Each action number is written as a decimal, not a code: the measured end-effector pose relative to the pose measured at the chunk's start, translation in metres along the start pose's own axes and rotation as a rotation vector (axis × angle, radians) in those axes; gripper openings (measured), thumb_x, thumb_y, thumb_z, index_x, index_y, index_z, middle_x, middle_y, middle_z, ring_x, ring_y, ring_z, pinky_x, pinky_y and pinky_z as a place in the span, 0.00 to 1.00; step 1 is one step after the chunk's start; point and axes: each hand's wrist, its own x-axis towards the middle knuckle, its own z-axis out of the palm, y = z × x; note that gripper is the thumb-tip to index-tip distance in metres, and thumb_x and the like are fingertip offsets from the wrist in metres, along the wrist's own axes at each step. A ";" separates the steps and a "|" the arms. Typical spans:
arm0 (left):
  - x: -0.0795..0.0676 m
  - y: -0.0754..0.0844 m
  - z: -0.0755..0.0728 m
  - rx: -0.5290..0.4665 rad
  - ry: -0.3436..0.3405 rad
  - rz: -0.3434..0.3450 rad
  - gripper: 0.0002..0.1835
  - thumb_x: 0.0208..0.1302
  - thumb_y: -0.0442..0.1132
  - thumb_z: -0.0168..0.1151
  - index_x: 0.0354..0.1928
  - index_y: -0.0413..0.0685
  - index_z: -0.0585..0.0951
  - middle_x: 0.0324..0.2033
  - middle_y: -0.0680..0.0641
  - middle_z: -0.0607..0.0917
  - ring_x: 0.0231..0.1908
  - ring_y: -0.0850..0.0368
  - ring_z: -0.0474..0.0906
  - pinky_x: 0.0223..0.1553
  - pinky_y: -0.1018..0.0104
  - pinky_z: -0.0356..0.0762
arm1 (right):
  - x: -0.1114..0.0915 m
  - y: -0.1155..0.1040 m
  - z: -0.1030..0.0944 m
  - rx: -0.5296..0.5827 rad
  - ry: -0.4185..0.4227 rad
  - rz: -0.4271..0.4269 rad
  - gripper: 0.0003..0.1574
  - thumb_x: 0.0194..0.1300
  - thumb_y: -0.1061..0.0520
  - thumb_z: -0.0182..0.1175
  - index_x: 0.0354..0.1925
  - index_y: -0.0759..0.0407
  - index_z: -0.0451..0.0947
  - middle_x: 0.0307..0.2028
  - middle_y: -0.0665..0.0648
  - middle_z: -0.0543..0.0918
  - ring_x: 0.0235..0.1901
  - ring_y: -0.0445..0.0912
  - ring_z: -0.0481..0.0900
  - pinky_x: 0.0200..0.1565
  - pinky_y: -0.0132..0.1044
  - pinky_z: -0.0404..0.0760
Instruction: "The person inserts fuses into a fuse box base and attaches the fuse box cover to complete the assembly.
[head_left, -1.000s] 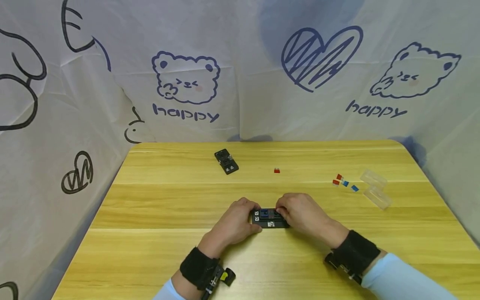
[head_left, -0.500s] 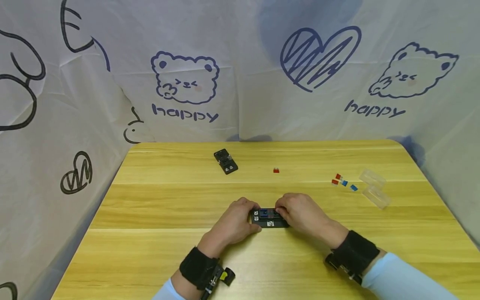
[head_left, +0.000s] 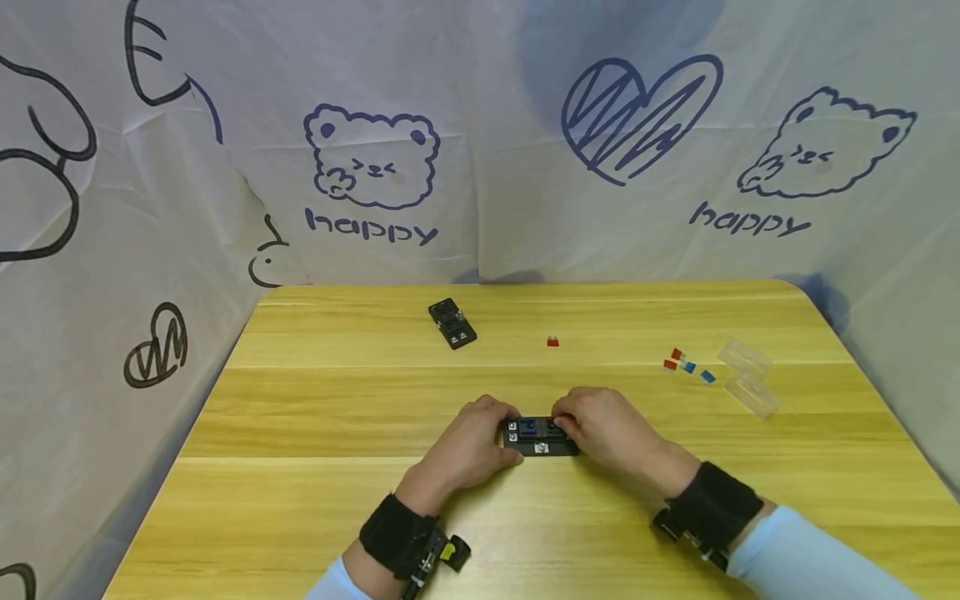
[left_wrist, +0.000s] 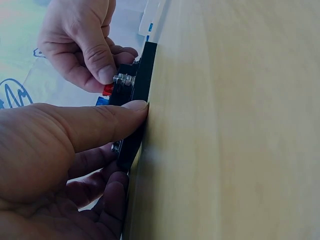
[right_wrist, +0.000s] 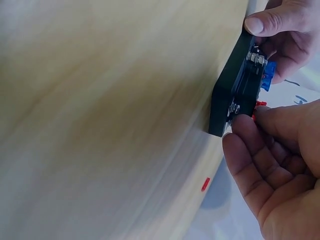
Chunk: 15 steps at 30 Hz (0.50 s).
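Observation:
A black fuse block (head_left: 542, 448) with metal screw terminals lies on the table before me. My left hand (head_left: 468, 442) grips its left end, with the thumb on the near edge and fingers on the far side. A blue blade fuse (right_wrist: 269, 76) sits in the block's left part. At the right part, my right hand (head_left: 607, 425) pinches a red blade fuse (left_wrist: 107, 90) between thumb and fingertip, against the block's top. The fingers mostly cover that red fuse, and its prongs are hidden, so I cannot tell how deep it sits.
Another black fuse block (head_left: 452, 323) lies farther back on the wooden table (head_left: 337, 400). A single red fuse (head_left: 552, 342) lies behind my right hand. To the right are several red and blue fuses (head_left: 690, 367) beside an opened clear plastic case (head_left: 752, 393).

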 end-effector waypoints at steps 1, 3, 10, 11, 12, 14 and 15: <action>0.000 0.000 0.000 0.001 0.000 0.000 0.26 0.51 0.46 0.73 0.54 0.51 0.78 0.49 0.50 0.77 0.49 0.53 0.71 0.53 0.57 0.72 | 0.000 0.000 0.000 0.001 -0.001 0.001 0.03 0.62 0.58 0.65 0.36 0.54 0.84 0.31 0.49 0.83 0.31 0.40 0.78 0.35 0.39 0.79; 0.000 0.000 0.000 0.001 -0.001 -0.002 0.26 0.51 0.46 0.73 0.54 0.51 0.78 0.49 0.50 0.77 0.49 0.53 0.71 0.53 0.57 0.72 | 0.000 0.001 0.000 0.003 -0.002 0.004 0.03 0.62 0.58 0.65 0.36 0.54 0.84 0.31 0.49 0.84 0.31 0.40 0.78 0.35 0.39 0.79; 0.000 -0.001 0.000 -0.001 -0.002 -0.003 0.26 0.51 0.47 0.74 0.53 0.52 0.78 0.49 0.50 0.77 0.49 0.53 0.72 0.53 0.57 0.72 | -0.001 0.002 0.002 0.002 0.000 0.016 0.04 0.62 0.58 0.65 0.37 0.54 0.84 0.32 0.50 0.84 0.32 0.41 0.78 0.36 0.40 0.80; 0.000 -0.001 0.000 -0.001 -0.002 -0.003 0.27 0.51 0.47 0.74 0.53 0.52 0.78 0.49 0.50 0.77 0.49 0.53 0.71 0.53 0.57 0.72 | -0.002 0.002 0.002 0.001 0.000 0.018 0.04 0.62 0.58 0.65 0.37 0.54 0.84 0.32 0.50 0.84 0.32 0.41 0.78 0.36 0.40 0.80; 0.000 -0.001 0.000 -0.002 -0.002 -0.003 0.27 0.51 0.47 0.74 0.54 0.52 0.78 0.49 0.50 0.77 0.49 0.53 0.71 0.53 0.57 0.72 | -0.002 0.002 0.002 0.001 -0.001 0.021 0.04 0.62 0.58 0.65 0.37 0.54 0.84 0.32 0.50 0.84 0.32 0.41 0.78 0.36 0.40 0.80; 0.001 -0.001 0.000 -0.003 -0.001 -0.002 0.27 0.51 0.47 0.74 0.54 0.52 0.78 0.49 0.50 0.77 0.49 0.53 0.71 0.52 0.57 0.72 | -0.003 0.003 0.001 0.004 -0.004 0.028 0.04 0.62 0.57 0.64 0.37 0.54 0.84 0.32 0.49 0.84 0.32 0.40 0.78 0.36 0.40 0.79; 0.001 -0.002 0.000 -0.004 -0.001 -0.001 0.27 0.51 0.47 0.74 0.54 0.52 0.78 0.49 0.50 0.77 0.48 0.53 0.71 0.52 0.57 0.72 | -0.003 0.003 0.000 0.007 -0.006 0.033 0.04 0.62 0.57 0.64 0.37 0.54 0.84 0.32 0.49 0.84 0.31 0.40 0.78 0.35 0.39 0.79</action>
